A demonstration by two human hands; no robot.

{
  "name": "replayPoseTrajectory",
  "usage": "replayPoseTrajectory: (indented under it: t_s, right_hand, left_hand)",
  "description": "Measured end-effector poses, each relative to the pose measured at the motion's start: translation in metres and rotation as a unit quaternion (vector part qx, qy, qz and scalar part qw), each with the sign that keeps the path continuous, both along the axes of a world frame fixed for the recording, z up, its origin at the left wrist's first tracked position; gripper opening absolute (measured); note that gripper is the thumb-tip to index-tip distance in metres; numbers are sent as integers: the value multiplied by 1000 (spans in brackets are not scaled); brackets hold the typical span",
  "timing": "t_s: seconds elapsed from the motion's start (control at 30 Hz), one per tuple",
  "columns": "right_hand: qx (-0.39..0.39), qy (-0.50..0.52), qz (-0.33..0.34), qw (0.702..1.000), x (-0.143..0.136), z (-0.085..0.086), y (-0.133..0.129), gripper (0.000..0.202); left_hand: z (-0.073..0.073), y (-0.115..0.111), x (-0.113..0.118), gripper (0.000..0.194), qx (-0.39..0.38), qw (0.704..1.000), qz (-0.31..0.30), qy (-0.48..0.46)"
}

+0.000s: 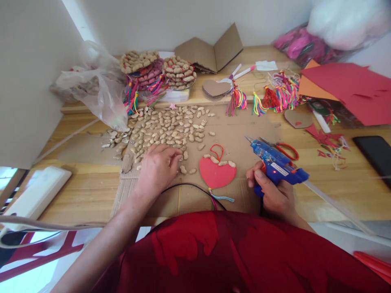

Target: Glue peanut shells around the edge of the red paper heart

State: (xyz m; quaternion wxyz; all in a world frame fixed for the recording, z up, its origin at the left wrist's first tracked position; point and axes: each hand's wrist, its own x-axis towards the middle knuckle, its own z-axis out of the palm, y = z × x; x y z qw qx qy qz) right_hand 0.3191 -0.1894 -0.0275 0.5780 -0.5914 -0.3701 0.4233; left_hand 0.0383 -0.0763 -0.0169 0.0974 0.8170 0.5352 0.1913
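My left hand [160,167] is over the front edge of a spread of peanuts [161,128], its fingers curled and pressed together; whatever lies between the fingertips is too small to make out. My right hand [275,193] is wrapped round the handle of a blue glue gun [273,162], whose nozzle points up and left. Between the hands a red heart [217,176] lies flat on the cardboard sheet [195,195]. Several peanuts sit along its top edge, with a red loop [217,151] above and a coloured tassel [216,197] below.
Red-handled scissors [287,151] lie behind the glue gun. A raised ledge holds peanut-covered pieces [179,71], cardboard hearts [216,88] and tassels [282,91]. Red sheets [351,89] and a phone [374,156] are at right, a white power strip [38,197] at left. A black cord [192,185] crosses the cardboard.
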Motion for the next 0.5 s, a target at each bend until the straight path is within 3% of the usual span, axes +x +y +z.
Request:
replayPoseTrajectory:
  t_s: [0.3, 0.5]
  right_hand:
    - [4, -4, -3, 1000, 3, -4, 1, 24]
    - [0, -15, 1, 1000, 6, -8, 3, 32]
  left_hand:
    - [-5, 2, 5, 27, -29, 999, -32, 3]
    - [1, 6, -16, 25, -9, 1000, 28, -1]
